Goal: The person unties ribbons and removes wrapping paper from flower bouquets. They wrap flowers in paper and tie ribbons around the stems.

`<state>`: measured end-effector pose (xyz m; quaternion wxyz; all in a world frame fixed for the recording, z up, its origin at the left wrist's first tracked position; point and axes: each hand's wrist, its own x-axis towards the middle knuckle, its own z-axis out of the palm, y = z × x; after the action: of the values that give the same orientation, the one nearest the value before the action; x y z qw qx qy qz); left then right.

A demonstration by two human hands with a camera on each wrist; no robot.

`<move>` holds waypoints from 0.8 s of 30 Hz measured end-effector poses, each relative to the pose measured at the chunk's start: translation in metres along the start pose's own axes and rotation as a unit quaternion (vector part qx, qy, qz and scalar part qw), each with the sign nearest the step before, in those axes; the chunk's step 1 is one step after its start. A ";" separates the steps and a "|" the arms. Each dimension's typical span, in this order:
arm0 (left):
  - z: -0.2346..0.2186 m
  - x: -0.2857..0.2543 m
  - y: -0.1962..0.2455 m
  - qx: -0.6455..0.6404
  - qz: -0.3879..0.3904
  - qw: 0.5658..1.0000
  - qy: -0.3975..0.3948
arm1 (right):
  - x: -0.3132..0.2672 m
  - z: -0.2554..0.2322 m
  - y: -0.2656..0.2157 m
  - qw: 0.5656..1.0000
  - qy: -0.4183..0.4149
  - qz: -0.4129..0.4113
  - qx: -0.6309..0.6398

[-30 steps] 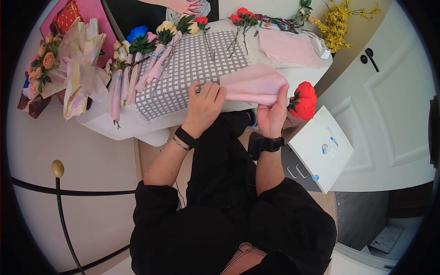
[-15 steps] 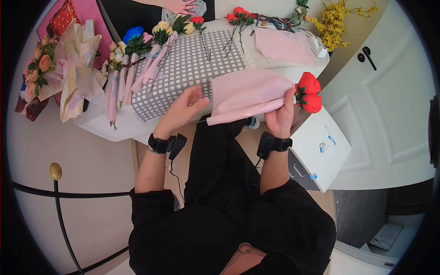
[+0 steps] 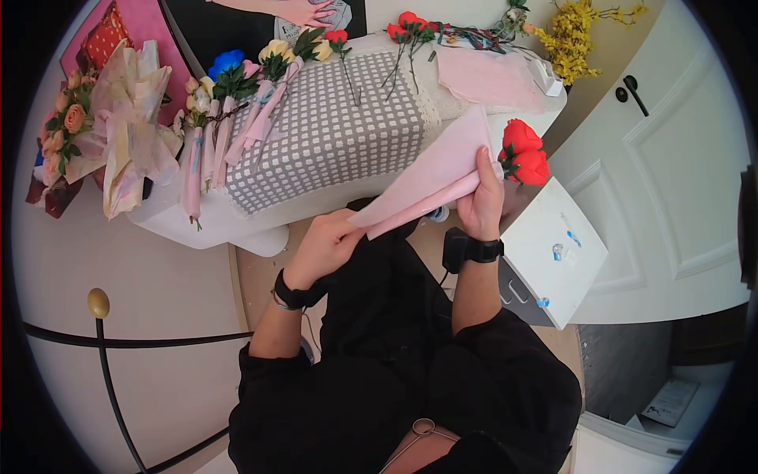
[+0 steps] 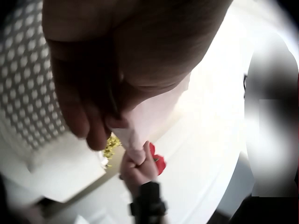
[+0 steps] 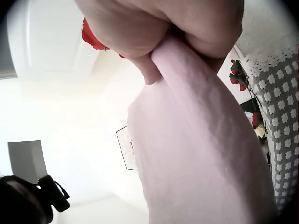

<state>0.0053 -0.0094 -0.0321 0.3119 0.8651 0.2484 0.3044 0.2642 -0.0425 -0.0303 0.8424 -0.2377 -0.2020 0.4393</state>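
Pink wrapping paper (image 3: 426, 178), rolled along its lower edge, stretches between the hands in front of the table. The right hand (image 3: 483, 197) grips its upper right end, thumb on top, just below two red roses (image 3: 525, 154) that stick out there. At the lower left end the left hand (image 3: 322, 246) pinches a corner of the paper. In the right wrist view the paper (image 5: 201, 140) hangs in a broad sheet from the right hand (image 5: 173, 28). The left hand (image 4: 121, 70) looms close and dark in the left wrist view. The stems are hidden inside the paper.
On the table with a checked cloth (image 3: 339, 118) lie wrapped flowers (image 3: 193, 170), loose red roses (image 3: 409, 28) and pink sheets (image 3: 485, 79). A large bouquet (image 3: 71, 126) is at the left. A white cabinet (image 3: 553, 253) stands by the right forearm.
The left hand left the paper's upper edge, moved down and left, and now pinches its lower left corner. The paper has tilted, its left end lower; the roses have turned with it.
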 end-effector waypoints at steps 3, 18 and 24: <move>-0.010 0.003 0.009 -0.051 -0.014 0.999 -0.005 | -0.004 0.005 0.003 1.000 -0.005 0.020 0.016; 0.043 0.048 0.051 0.175 0.118 0.951 0.226 | -0.033 0.042 0.038 1.000 0.009 0.005 0.015; 0.057 0.057 0.048 0.127 0.083 0.966 0.209 | -0.040 0.044 0.026 0.997 -0.042 0.027 0.061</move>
<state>0.0949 -0.0292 -0.0139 0.1143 0.8326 0.2720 0.4688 0.2018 -0.0529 -0.0148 0.8337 -0.1727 -0.2040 0.4832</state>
